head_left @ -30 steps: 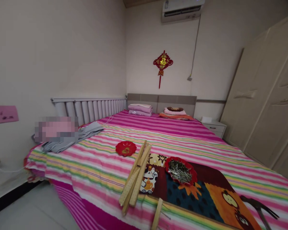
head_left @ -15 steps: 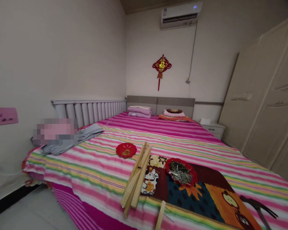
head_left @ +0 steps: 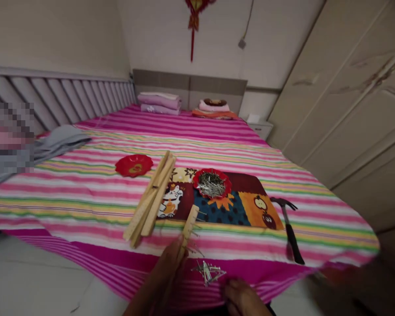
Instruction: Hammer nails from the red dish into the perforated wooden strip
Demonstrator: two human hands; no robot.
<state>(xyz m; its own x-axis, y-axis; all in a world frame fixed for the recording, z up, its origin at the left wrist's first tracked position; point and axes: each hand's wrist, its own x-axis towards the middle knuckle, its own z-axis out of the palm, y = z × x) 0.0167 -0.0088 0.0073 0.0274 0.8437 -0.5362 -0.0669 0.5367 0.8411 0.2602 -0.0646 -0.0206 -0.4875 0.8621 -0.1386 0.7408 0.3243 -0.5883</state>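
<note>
A wooden strip [head_left: 191, 219] with several nails sticking out of its side is held in my left hand [head_left: 176, 254], whose fingers are wrapped round it. Right of it, a small heap of loose nails [head_left: 208, 273] lies on the magenta cloth at the bed's near edge. Just beyond that heap, my right hand [head_left: 240, 295] has its fingers curled in, slightly blurred; whatever they may hold is hidden. A red scalloped dish [head_left: 228, 189] full of nails [head_left: 212, 183] sits on a patterned mat [head_left: 213, 215]. To the right lies a claw hammer [head_left: 290, 235] with a black handle.
More wooden strips [head_left: 151, 197] lie stacked left of the mat, beside a second red dish [head_left: 134, 166]. Grey clothing [head_left: 62, 140] rests at the left of the striped bedspread [head_left: 95, 188]. Folded bedding [head_left: 159, 103] is by the headboard, and a wardrobe [head_left: 342, 87] stands at right.
The view has tipped down and shifted right. Both my hands have come into sight, along with the nail heap and more of the nailed strip and hammer.
</note>
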